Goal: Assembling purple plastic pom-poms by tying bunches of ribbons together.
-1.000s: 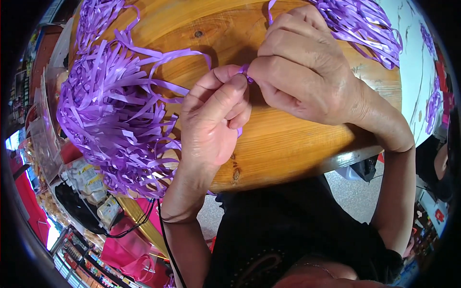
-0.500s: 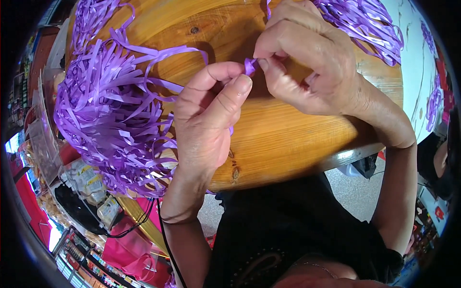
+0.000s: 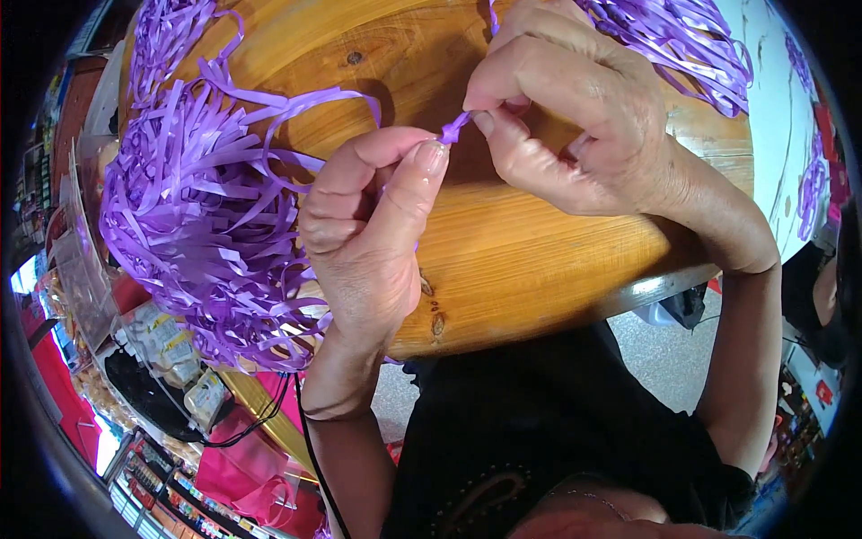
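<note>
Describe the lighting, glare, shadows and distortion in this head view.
Head view: bright, even light; soft sheen on the varnished round wooden table; the right hand and left hand cast dark shadows on it; fisheye bends the table's edge; black vignette rings the frame; the thin purple plastic ribbon strips stay sharp.

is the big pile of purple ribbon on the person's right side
No, the big purple ribbon pile lies on the wooden table to the person's left, beside the left hand, which pinches a ribbon strip with the right hand.

small yellow-and-white packets [image 3: 175, 346] in clear wrap at lower left, below the table edge, colourful shelf goods [image 3: 180, 485] beneath
</note>
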### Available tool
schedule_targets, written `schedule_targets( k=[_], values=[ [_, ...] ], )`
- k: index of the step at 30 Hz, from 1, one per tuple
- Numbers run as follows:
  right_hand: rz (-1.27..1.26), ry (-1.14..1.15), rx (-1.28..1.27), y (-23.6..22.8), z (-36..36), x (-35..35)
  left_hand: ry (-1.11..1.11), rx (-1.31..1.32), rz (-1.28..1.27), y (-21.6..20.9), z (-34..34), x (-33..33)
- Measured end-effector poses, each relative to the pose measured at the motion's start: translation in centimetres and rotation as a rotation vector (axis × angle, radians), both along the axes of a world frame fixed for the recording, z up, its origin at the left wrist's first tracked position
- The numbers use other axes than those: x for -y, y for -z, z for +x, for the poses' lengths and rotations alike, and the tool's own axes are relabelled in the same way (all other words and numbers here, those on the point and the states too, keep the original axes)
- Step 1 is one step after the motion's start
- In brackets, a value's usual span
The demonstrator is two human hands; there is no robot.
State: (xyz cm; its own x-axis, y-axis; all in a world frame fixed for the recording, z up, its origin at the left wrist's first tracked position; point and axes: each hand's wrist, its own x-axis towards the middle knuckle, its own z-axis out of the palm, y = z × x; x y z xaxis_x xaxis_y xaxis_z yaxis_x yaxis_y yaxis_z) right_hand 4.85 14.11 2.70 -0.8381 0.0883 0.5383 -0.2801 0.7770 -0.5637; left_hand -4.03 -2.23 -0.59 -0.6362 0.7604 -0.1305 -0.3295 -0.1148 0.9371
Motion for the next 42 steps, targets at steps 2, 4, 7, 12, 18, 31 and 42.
schedule_targets(
  k=[2, 4, 7, 12, 18, 31, 42],
  values=[
    [0.001, -0.012, 0.001, 0.0, -0.1, -0.2, -0.006, -0.016, 0.003, 0.0, 0.1, -0.2],
    [-0.002, -0.033, -0.006, 0.2, 0.4, -0.7, -0.041, 0.011, -0.005, -0.3, 0.1, -0.3],
    [-0.003, -0.062, -0.014, 0.4, 1.6, -1.8, -0.055, 0.032, -0.022, -0.3, 0.0, -0.2],
    [-0.063, -0.145, 0.098, -0.2, 1.8, -1.8, -0.013, 0.037, -0.006, 0.0, -0.2, 0.1],
    [0.386, -0.294, 0.335, -4.7, 1.8, -1.6, 0.030, -0.007, -0.007, -0.1, 0.3, -0.1],
    [0.133, -0.026, 0.035, 1.7, 0.4, -3.4, -0.088, -0.002, 0.003, -0.7, -1.3, 0.4],
    [0.331, -0.141, -0.455, 3.1, -0.4, -3.0, -0.051, -0.074, -0.025, -0.2, -0.7, -0.1]
  ],
)
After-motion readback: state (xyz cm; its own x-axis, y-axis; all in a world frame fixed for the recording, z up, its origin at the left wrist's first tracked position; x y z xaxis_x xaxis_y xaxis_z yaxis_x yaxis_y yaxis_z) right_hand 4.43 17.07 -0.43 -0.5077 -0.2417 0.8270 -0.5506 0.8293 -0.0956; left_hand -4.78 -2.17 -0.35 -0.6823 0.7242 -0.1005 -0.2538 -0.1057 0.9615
